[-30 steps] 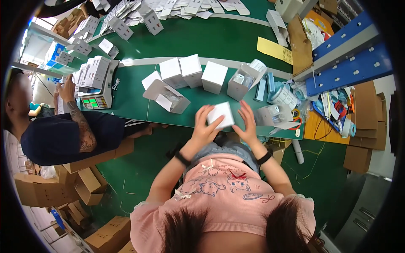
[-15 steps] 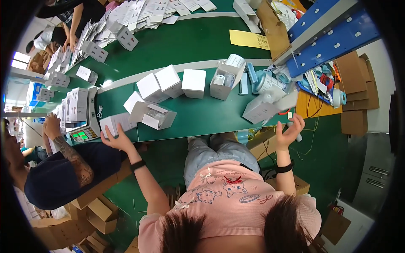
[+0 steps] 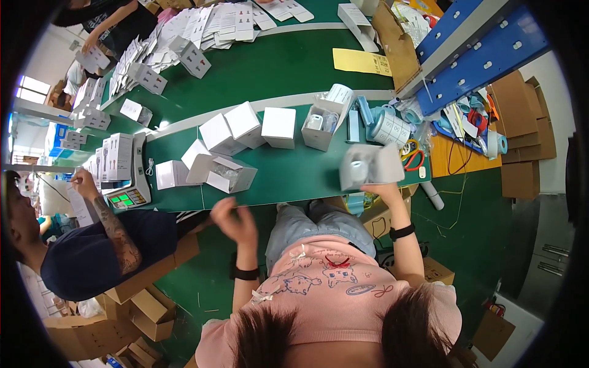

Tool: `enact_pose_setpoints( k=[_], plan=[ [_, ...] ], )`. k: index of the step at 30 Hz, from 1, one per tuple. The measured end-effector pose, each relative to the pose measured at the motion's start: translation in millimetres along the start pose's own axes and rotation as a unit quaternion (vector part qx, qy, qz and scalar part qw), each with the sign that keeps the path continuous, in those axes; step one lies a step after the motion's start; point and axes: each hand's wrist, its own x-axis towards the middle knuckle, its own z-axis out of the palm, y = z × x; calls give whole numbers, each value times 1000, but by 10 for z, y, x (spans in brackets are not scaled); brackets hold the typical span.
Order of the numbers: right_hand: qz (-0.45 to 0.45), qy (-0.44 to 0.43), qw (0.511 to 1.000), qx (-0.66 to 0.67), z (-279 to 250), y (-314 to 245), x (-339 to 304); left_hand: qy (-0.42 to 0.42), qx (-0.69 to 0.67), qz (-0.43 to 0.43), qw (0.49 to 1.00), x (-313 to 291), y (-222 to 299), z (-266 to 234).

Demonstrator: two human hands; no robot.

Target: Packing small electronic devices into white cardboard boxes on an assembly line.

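Observation:
My right hand (image 3: pixel 385 192) holds an open white box (image 3: pixel 353 175) by its lower near side, at the table's front edge. The box is tilted toward me, its lid flap is turned out to the right, and a white item in clear wrap shows inside. My left hand (image 3: pixel 236 222), blurred, hangs in front of the table edge with loosely bent fingers apart and nothing visible in it. Nearest to it on the table is another open white box (image 3: pixel 244 180) with clear wrapping inside. A closed white box (image 3: pixel 170 175) lies to its left.
Several white boxes (image 3: pixel 279 129) line the green table, beside an open filled one (image 3: pixel 319 135). Label rolls (image 3: pixel 391 127) and scissors (image 3: pixel 415 161) lie right. A co-worker (image 3: pixel 104 245) sits left by a scale (image 3: pixel 132 193). Flat cartons (image 3: pixel 227 24) pile up at the back.
My left hand has left the white box at the left and moved right. My right hand has taken hold of the open box, which has shifted left and toward me, uncovering the scissors.

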Motion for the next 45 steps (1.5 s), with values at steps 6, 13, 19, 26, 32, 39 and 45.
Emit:
enact_pose_setpoints(
  k=[6,13,19,26,32,39,45],
  plan=[
    [-107,-365,925,-23,458,-441,631,-359,-347,-77,863,399,412,865],
    [26,-309,941,139,749,-303,384,-315,-373,-107,866,-74,-52,1038],
    [-185,-76,971,134,976,-446,169,-187,-251,-33,949,-127,67,1105],
    [-299,-34,953,-39,1210,-457,171,-229,-134,23,964,-54,155,1035],
    [-176,-34,983,-47,1248,-577,130,-136,-309,-126,933,176,457,952],
    [-121,-76,978,150,1132,-597,140,-252,-252,42,933,155,204,719],
    [-115,-149,931,312,865,-665,269,-287,-165,24,943,199,447,699]
  ],
)
